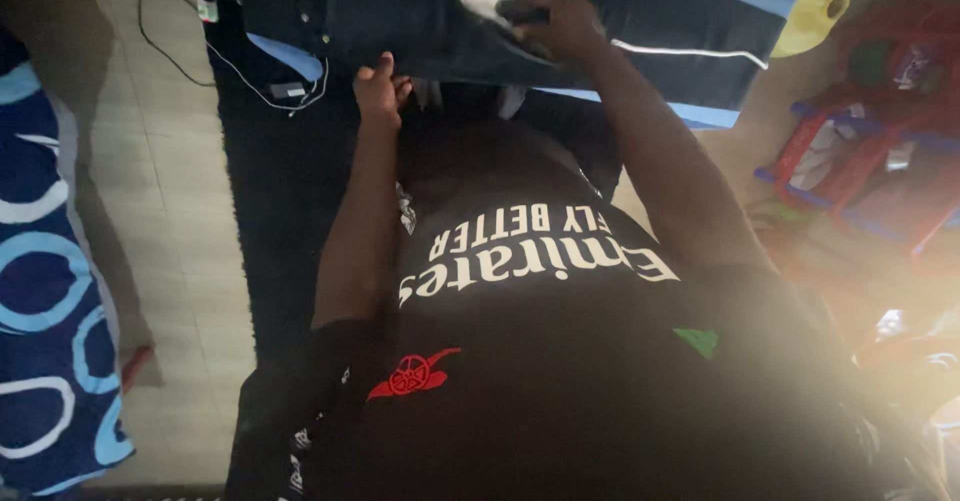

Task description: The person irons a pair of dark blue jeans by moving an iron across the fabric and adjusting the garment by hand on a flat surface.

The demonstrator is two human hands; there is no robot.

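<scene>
A pale tiled floor (180,221) lies to the left, with a thin cable (165,36) looping across it and a blue cloth with light-blue rings (45,291) along the left edge. To the right stands a red and blue frame (860,161), blurred by glare, and a yellow piece (815,11) shows at the top right. The person's own black shirt (540,361) fills the lower middle and hides whatever sits below the board's near edge.

The right hand (560,23) is closed over the handle of a clothes iron (495,3) — fingers wrapped round the dark grip, the pale body poking out to the left of the knuckles. The left hand (378,86) is curled at the near edge of the dark jeans (420,21), fingertips pinching or pressing the cloth; which one cannot be told.

The jeans lie flat across a dark ironing surface with light-blue trim (690,111), their long axis running left to right across the top of the view. The iron rests on them near the middle, its length also roughly left to right.
</scene>
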